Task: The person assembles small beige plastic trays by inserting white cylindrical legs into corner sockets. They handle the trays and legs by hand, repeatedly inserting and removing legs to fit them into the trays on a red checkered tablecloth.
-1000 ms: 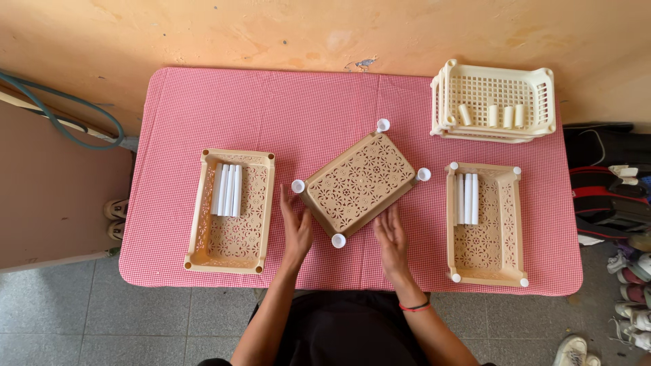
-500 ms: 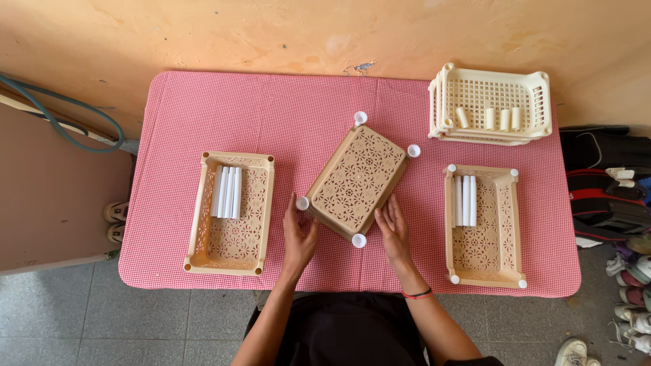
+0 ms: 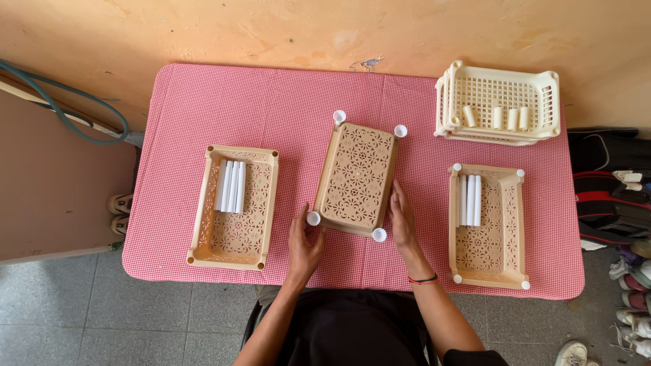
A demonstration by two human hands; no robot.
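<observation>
1. My left hand [image 3: 304, 242] lies at the near-left corner of the upturned tan tray [image 3: 355, 178]. Its fingers [image 3: 299, 218] are spread and pressed against the tray's side, just beside the white cap [image 3: 313, 218] on that corner; they touch it without closing round it.
2. My right hand [image 3: 403, 220] lies flat along the tray's right long side, fingers [image 3: 395, 196] straight and together against the wall, pressing rather than gripping. A red band [image 3: 422, 279] sits on that wrist.
3. The upturned tan tray sits between my two hands, bottom face up, on the red checked tabletop [image 3: 285, 108]. Its long axis runs away from me with a slight tilt. Four white caps stand at its corners: the near-right one [image 3: 379, 234] lies by my right hand, the two far ones [image 3: 339, 116] away from me.
4. Left of that tray, well apart, an open tan tray [image 3: 234, 207] holds a row of white tubes [image 3: 230, 186].
5. Right of the upturned tray, another open tan tray [image 3: 488, 227] holds white tubes [image 3: 469, 200] and has white caps at its corners.
6. Beyond that tray, at the far-right corner, stands a stack of cream baskets [image 3: 498, 103] with short white pieces [image 3: 505, 116] inside.
</observation>
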